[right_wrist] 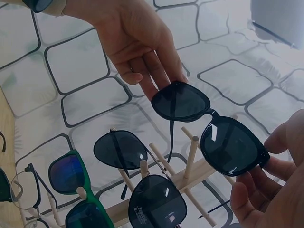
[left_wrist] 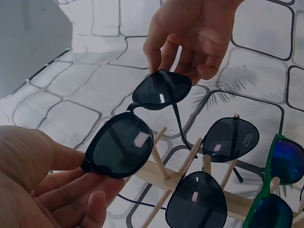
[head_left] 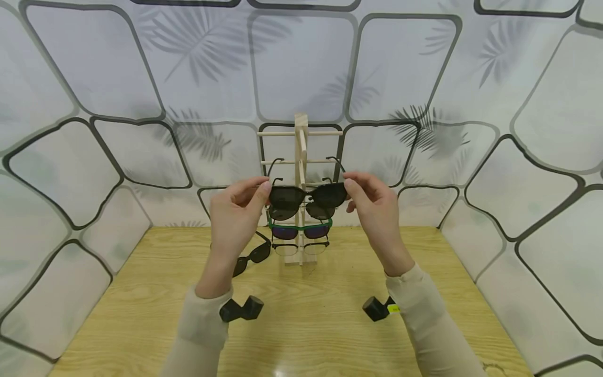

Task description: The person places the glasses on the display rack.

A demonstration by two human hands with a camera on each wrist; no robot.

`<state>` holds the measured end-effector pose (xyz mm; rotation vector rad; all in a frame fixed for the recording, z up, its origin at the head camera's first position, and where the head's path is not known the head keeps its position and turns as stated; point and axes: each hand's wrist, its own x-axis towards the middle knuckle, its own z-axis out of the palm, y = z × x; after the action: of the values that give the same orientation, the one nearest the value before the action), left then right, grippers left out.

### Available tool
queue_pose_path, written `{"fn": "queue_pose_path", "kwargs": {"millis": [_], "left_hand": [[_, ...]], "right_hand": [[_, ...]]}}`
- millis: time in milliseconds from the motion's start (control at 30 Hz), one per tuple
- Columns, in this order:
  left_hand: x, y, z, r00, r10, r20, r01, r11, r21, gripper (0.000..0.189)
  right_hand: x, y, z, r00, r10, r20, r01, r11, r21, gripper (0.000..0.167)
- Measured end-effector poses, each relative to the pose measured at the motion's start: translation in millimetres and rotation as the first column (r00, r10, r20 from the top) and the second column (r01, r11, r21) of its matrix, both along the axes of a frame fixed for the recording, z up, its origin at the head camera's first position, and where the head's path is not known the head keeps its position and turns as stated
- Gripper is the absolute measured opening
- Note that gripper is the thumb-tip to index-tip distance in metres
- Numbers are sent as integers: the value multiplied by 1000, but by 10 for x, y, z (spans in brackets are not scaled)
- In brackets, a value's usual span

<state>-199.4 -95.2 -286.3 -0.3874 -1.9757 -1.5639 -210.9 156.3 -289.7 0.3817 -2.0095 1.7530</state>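
Note:
Both hands hold a pair of black sunglasses (head_left: 288, 197) by its two outer corners, in front of a wooden display rack (head_left: 300, 131). My left hand (head_left: 235, 212) pinches the left corner between thumb and fingers; my right hand (head_left: 376, 212) pinches the right one. The temples are unfolded and point back toward the rack. Just below hang thin-framed dark sunglasses (left_wrist: 197, 202), then green-framed sunglasses (head_left: 285, 232) with bluish lenses. Lowest on the rack sit clear-lens glasses (head_left: 315, 249) with dark upper rims.
Another pair of black sunglasses (head_left: 260, 253) lies on the wooden table (head_left: 311, 330), left of the rack's base. Near the cuffs show small black blocks, one at left (head_left: 242, 309) and one at right (head_left: 375, 309). A patterned backdrop (head_left: 301, 68) stands behind the rack.

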Motion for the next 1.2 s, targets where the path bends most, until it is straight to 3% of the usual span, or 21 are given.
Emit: {"fn": "queue_pose_path", "kwargs": {"millis": [367,767,1200], "left_hand": [[-133,-49,66,999,36,10,-36,999,-6,20],[-279,-52,156,994,68,88,-64,997,-42,22],[-409,-73,118,994,44,102,-40,998,-41,24]], "right_hand": [[-101,-72,33,1000,14,4,-14,999,-33,24],[-217,-109,80,997,31,65,-24,995,-95,27],[-329,-144,73,996,27,86,-16,992,-129,26]]}}
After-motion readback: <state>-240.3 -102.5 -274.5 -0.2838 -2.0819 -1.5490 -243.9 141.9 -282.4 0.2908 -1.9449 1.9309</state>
